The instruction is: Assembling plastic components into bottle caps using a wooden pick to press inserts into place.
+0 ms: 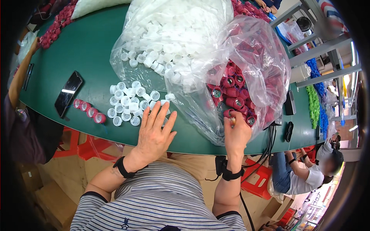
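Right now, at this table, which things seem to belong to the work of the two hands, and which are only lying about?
Likely belonging to the work:
- loose white caps, by the left hand
- bagged red pieces, at the right hand
- row of four red pieces

Likely just lying about:
- black phone
- black box

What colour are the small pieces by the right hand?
The small pieces are dark pinkish red, clearest in the head view.
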`<action>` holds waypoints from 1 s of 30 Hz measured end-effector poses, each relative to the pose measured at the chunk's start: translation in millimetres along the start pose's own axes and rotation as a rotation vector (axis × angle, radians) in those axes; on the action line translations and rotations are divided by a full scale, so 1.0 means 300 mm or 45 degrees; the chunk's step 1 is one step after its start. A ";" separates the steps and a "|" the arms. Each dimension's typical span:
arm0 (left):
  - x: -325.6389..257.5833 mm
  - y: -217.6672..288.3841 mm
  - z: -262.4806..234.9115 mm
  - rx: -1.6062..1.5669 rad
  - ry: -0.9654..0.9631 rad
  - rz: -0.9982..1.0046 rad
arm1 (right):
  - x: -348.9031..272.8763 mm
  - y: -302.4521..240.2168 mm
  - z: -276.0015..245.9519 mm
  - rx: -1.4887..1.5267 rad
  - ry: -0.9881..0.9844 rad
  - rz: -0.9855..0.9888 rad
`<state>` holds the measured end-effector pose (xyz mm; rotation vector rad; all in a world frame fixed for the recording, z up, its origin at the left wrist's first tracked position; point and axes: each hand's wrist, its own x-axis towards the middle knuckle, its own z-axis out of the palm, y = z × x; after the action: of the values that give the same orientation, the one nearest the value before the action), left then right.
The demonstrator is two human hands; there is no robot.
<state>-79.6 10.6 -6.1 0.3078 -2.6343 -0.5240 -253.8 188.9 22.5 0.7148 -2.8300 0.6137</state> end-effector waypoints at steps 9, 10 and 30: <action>-0.030 0.067 -0.065 -0.645 0.119 -0.054 | -0.126 -0.103 -0.098 0.388 -0.050 -0.306; -0.019 0.078 -0.056 -0.827 0.122 -0.128 | -0.146 -0.115 -0.088 0.430 -0.163 -0.428; 0.047 0.079 0.009 -1.026 -0.049 -0.368 | -0.213 -0.241 0.034 0.710 -0.326 -0.245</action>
<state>-96.3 28.8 6.6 0.4090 -2.1836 -1.6134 -163.5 153.3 22.8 1.2129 -2.7628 1.3881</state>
